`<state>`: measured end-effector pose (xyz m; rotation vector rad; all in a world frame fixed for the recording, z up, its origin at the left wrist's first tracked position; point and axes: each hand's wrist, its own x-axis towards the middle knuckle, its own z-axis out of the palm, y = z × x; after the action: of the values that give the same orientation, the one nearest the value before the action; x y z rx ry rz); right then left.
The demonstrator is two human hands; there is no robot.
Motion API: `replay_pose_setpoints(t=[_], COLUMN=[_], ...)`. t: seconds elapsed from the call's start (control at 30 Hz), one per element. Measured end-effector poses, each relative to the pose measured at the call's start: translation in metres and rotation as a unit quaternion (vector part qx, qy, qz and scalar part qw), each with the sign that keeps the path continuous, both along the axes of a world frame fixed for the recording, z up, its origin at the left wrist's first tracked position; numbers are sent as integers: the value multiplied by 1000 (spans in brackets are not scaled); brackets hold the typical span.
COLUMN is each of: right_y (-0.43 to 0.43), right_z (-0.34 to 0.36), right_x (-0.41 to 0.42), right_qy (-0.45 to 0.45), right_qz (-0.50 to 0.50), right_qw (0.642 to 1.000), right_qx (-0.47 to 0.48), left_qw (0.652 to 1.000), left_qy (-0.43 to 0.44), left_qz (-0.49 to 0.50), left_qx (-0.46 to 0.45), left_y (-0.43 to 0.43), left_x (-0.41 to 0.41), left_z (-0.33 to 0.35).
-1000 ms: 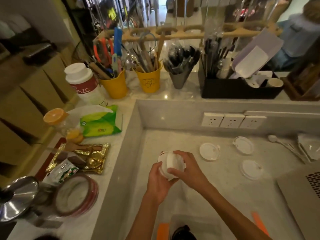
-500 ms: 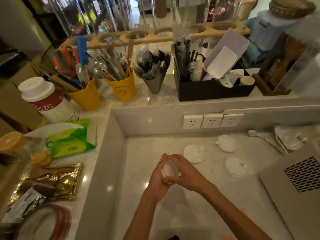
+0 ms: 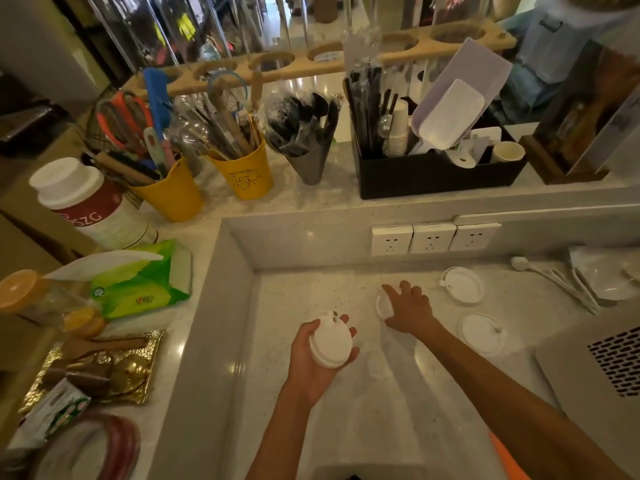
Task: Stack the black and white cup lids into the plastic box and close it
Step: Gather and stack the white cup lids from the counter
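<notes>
Three white cup lids lie loose on the table (image 3: 311, 427): one under the right hand (image 3: 407, 311), a far lid (image 3: 462, 285) close to the wall sockets (image 3: 431, 238), and a near lid (image 3: 481, 332) just right of the right forearm. The left hand (image 3: 313, 355) is cupped around a short stack of white lids (image 3: 329, 342), fingers curled over its far rim and thumb on the near side. The right hand is spread, palm down, fingers reaching over the covered lid (image 3: 382, 305); only that lid's left edge shows, and whether it is gripped yet cannot be told. No black lid can be made out. The plastic box (image 3: 367, 471) seems to sit at the bottom edge of the view, mostly cut off.

These lids look thin, light and slightly springy, with smooth surfaces that may slip. Lying flat on polished stone, each is probably best taken by pinching across the raised rim, or by sliding it to lift an edge. The nested stack should be held by its sides so it stays aligned.
</notes>
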<state>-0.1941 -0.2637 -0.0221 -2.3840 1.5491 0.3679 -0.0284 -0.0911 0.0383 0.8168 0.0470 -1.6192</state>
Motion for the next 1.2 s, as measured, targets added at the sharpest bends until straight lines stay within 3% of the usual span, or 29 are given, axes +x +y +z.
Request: replay_pose_setpoints(t=[0.07,0.13,0.23,0.3,0.33,0.4,0.57,0.77,0.97,1.2], right_y=[1,8,39,72,89,119,151,147,143,142], right_z=[8,23,54,73,78,79,68,77,92,94], right_x=[3,6,13,18,20,24,14,3,-8,-28], right_qy=[-67,-201,-487,-600,-622,-627,-583,-537,-505,-459], right_qz=[-44,-96,-132,-110,-96,-74,-45,-112,-90,-85], right_qw=[996,969,850,773,757,760,805,826,840,868], right_qx=[46,104,151,175,176,155,96,132,176,169], left_qw=[1000,999,998,997,997,996,991,970,927,938], left_qy=[-9,-24,-53,-60,-67,-84,-131,-229,-353,-323], left_qz=[16,29,28,12,-4,-23,-7,-43,-98,-114], left_qx=[0,11,37,37,27,2,-16,-63,-77,-60], left_y=[2,3,2,1,1,1,3,7,11,-1], left_x=[4,4,0,-6,-8,-12,-10,-17,-37,-57], left_z=[-2,-1,0,3,6,11,29,44,51,37])
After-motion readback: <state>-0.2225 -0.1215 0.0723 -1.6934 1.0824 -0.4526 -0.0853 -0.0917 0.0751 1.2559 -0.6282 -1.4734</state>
